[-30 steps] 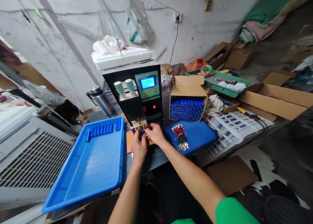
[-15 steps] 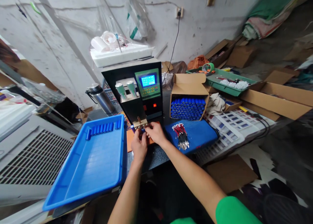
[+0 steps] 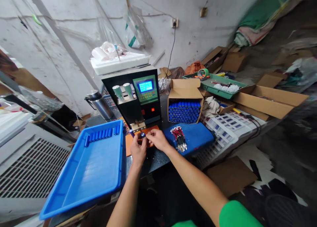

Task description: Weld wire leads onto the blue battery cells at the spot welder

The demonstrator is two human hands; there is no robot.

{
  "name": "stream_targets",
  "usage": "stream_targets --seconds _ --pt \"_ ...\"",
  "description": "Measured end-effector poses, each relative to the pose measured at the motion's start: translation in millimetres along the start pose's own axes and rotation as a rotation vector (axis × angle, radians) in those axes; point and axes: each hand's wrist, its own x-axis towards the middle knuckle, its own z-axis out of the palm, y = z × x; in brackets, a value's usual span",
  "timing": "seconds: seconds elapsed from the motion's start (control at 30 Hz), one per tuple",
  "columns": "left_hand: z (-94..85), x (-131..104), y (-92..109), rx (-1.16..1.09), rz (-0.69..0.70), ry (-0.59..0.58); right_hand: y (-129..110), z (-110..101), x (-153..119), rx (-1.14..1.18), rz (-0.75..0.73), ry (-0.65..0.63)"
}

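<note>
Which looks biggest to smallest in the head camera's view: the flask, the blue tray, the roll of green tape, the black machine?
1. Blue tray
2. Black machine
3. Flask
4. Roll of green tape

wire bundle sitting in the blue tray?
No, the red and black wire bundle lies on the blue pad, right of the machine, while the blue tray is to its left.

I see both forearms reaching up from the bottom, left hand (image 3: pixel 138 151) curled with its thumb raised, right hand (image 3: pixel 157 139) angled inward, fingertips pinched close beside it.
</note>
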Motion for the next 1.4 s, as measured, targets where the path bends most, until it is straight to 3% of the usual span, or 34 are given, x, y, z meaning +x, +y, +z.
stream_targets --seconds 0.17,0.3,0.43,0.53,0.67,0.83,0.97,1.1,1.2,1.3,1.4 --pt "-7.6 -3 -7 0.077 0.099 0.014 -4 -43 -21 -0.055 -0.097 0.085" --pt "-0.4 -8 5 0.059 0.163 0.026 -8 -105 -20 -0.058 -0.154 0.279" --pt "27.0 -10 34 -0.031 0.137 0.005 -2 -174 -17 -0.142 -0.224 0.577" --pt "60.8 2 56 -0.267 0.002 -0.016 12 -205 -20 -0.201 -0.231 0.696" --pt "118.1 35 79 -0.68 -0.213 0.047 29 -212 -25 -0.306 -0.26 0.707" --pt "186.3 71 93 -0.846 -0.169 0.123 30 -207 -25 -0.379 -0.28 0.699" --pt "220.0 88 99 -0.772 -0.093 0.148 31 -210 -24 -0.39 -0.285 0.695" --pt "234.3 103 104 -0.671 -0.191 0.193 34 -212 -23 -0.403 -0.295 0.701" --pt "236.2 113 107 -0.558 -0.249 0.156 34 -212 -22 -0.409 -0.29 0.7" --pt "230.2 113 106 -0.461 -0.213 0.079 32 -212 -23 -0.41 -0.296 0.701" --pt "214.6 100 101 -0.338 -0.081 0.051 30 -212 -24 -0.407 -0.295 0.699"
